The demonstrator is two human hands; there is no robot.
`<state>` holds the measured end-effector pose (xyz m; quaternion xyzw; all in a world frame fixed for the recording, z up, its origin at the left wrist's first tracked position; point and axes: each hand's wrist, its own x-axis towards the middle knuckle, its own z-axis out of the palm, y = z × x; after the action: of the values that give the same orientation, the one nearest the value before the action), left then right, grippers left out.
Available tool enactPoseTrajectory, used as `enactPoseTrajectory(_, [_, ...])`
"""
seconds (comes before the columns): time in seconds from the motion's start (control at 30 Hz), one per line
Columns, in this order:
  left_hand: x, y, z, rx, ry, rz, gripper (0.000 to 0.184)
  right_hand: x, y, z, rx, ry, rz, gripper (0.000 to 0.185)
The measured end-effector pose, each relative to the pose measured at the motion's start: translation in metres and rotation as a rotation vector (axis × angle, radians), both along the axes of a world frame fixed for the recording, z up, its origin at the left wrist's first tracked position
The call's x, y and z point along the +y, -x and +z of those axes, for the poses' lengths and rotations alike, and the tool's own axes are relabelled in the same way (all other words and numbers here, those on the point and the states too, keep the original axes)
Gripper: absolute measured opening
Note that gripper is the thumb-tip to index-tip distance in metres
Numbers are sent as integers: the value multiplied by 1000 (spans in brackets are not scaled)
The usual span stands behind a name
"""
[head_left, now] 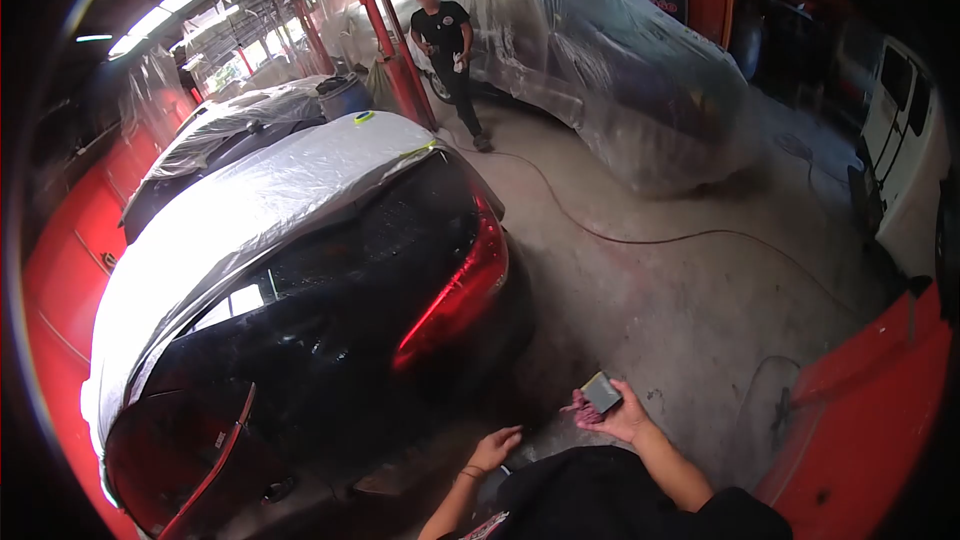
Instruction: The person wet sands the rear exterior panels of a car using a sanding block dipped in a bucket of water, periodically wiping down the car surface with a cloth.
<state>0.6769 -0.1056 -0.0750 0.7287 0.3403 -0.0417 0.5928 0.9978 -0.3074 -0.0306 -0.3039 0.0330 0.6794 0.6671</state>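
Note:
My right hand [625, 415] holds a small grey block [601, 393] with a yellowish edge, together with a crumpled pink cloth [585, 410]. My left hand [494, 448] is near the lower middle, beside the dark car, with its fingers partly curled; whether it holds anything is too small to tell. The black car [340, 310] stands at the left with a red tail light [465, 285]. White sheeting [240, 190] covers its roof, with a yellow-green roll [364, 118] on top.
A person in black [445, 35] stands by a red post [400, 80]. Behind them is a car under clear plastic [600, 70]. A hose [640, 240] crosses the floor. A white vehicle [900, 140] and a red panel [880, 410] are at the right.

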Motion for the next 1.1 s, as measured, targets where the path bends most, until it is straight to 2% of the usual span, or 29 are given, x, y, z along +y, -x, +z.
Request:
enactPoseTrajectory(0.03, [-14,22,-25,156,-369,-78,53,-21,-16,-9,-35,43,-25,83])
enactPoseTrajectory(0.1, [-38,48,-29,478,-258,-290,44,-75,-47,-52,-139,208,-51,81])
enactPoseTrajectory(0.17, [-65,105,-126,97,250,-87,44,-145,-75,-97,-182,413,-53,74])
enactPoseTrajectory(0.2, [-78,102,-107,103,292,-10,44,-184,-86,-123,-182,516,-43,70])
enactPoseTrajectory(0.27, [-107,99,-76,109,377,152,45,-270,-98,-158,21,650,-25,62])
enactPoseTrajectory(0.33, [-127,84,-59,103,346,203,44,-359,-82,-193,36,615,-117,56])
enactPoseTrajectory(0.4, [-136,66,-50,104,383,256,44,-440,-67,-260,-355,475,-88,42])
enactPoseTrajectory(0.43, [-141,59,-50,114,405,261,44,-448,-61,-224,-402,619,-13,41])
enactPoseTrajectory(0.5, [-149,52,-48,142,445,268,45,-443,-56,-175,-438,786,93,37])
enactPoseTrajectory(0.57, [-151,50,-47,193,377,239,45,-434,-52,-149,-476,787,118,34])
enactPoseTrajectory(0.7, [-146,64,-81,143,250,124,46,-404,-57,-149,-596,616,31,38])
enactPoseTrajectory(0.73, [-143,62,-80,173,295,118,49,-381,-61,-165,-447,659,-3,40])
enactPoseTrajectory(0.8, [-139,52,-84,229,408,143,51,-317,-95,-206,-390,858,190,48])
enactPoseTrajectory(0.83, [-137,47,-88,251,466,157,53,-288,-116,-211,-475,1011,418,54])
enactPoseTrajectory(0.87, [-129,41,-80,259,346,8,57,-271,-127,-195,-595,961,446,58])
enactPoseTrajectory(0.9, [-126,40,-81,226,374,-24,59,-258,-131,-176,-710,910,478,63])
enactPoseTrajectory(1.0, [-111,39,-96,157,457,-133,64,-233,-146,-126,-866,834,513,52])
enactPoseTrajectory(1.1, [-108,48,-97,76,661,-27,64,-242,-148,-123,-926,908,509,60])
